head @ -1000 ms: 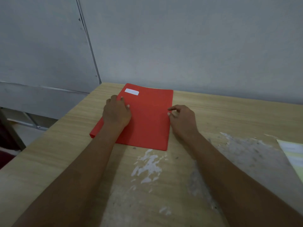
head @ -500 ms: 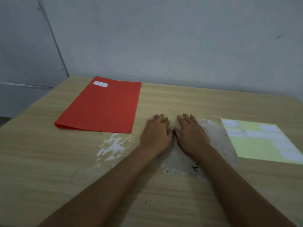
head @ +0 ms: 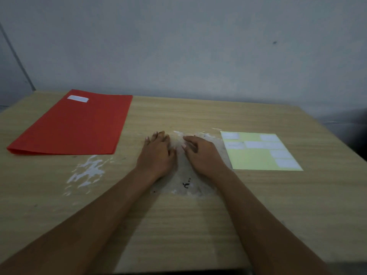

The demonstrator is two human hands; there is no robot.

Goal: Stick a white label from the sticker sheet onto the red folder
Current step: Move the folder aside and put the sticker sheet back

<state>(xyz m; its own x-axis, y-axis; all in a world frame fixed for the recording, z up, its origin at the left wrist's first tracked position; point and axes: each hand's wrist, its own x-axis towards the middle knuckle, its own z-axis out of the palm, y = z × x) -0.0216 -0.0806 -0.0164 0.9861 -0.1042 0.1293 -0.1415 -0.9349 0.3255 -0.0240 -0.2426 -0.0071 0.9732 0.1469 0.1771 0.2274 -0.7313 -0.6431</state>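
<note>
Nearby, sticker sheet point(head: 256, 157) beside right hand point(head: 202, 155).

Red folder point(head: 75, 126) – flat, white label point(head: 77, 98) stuck

A red folder point(head: 75, 126) bears a white label point(head: 77, 98) (the sticker sheet point(head: 256, 157) is pale yellow).

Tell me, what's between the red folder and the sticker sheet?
In the head view, both hands, left and right, rest on the table between red folder and sticker sheet.
</note>
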